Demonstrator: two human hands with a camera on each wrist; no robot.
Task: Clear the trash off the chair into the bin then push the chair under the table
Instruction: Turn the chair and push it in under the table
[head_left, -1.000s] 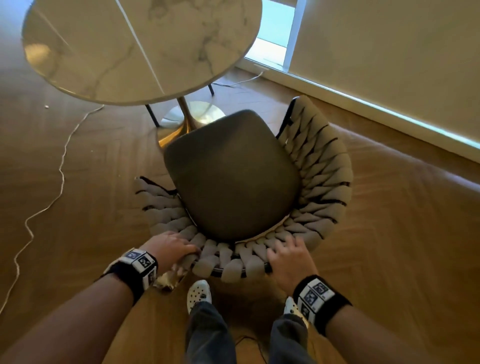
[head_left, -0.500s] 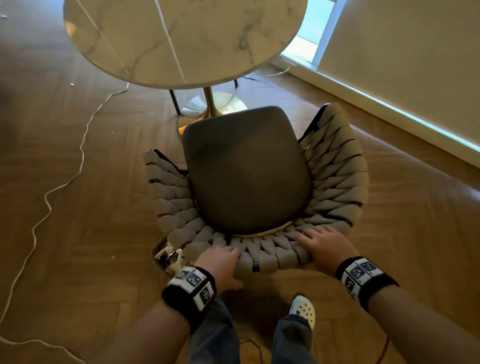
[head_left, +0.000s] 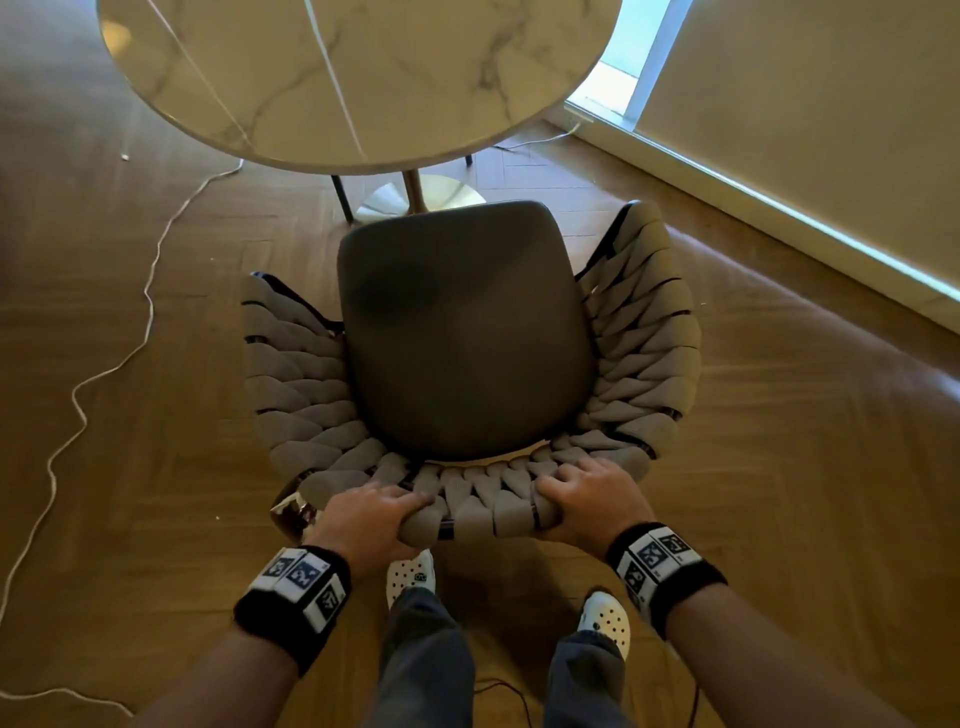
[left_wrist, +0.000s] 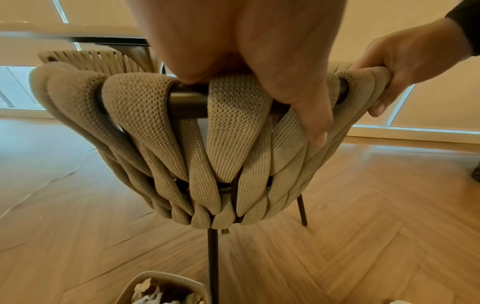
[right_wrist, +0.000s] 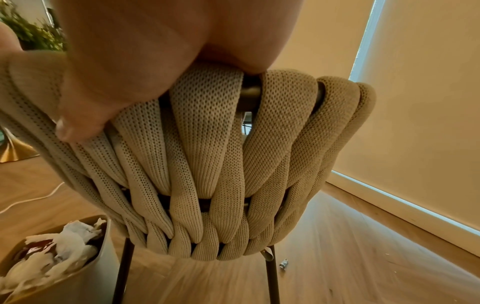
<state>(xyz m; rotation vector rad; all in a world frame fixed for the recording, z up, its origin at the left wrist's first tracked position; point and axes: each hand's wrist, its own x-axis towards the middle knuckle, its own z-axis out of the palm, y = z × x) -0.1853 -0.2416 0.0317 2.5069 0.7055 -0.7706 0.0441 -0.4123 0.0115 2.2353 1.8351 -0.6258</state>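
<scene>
On the wood floor (head_left: 779, 467) the chair (head_left: 462, 332) faces the round table (head_left: 363, 78), seat bare, not yet under it. Our left hand (head_left: 371, 514) and right hand (head_left: 592, 499) each clamp its woven top rail. We judge the padding soft, the metal frame stiff and best gripped; bin (right_wrist: 78, 267) sits behind

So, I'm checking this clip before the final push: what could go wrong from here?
Three things, as judgement. The chair sits slightly right of the table pedestal, so its front legs may knock the gold base. The full bin stands right beside the chair's rear left leg and could tip if the chair swings. Both the left hand and right hand grip soft woven straps, which may give and skew the push.
</scene>
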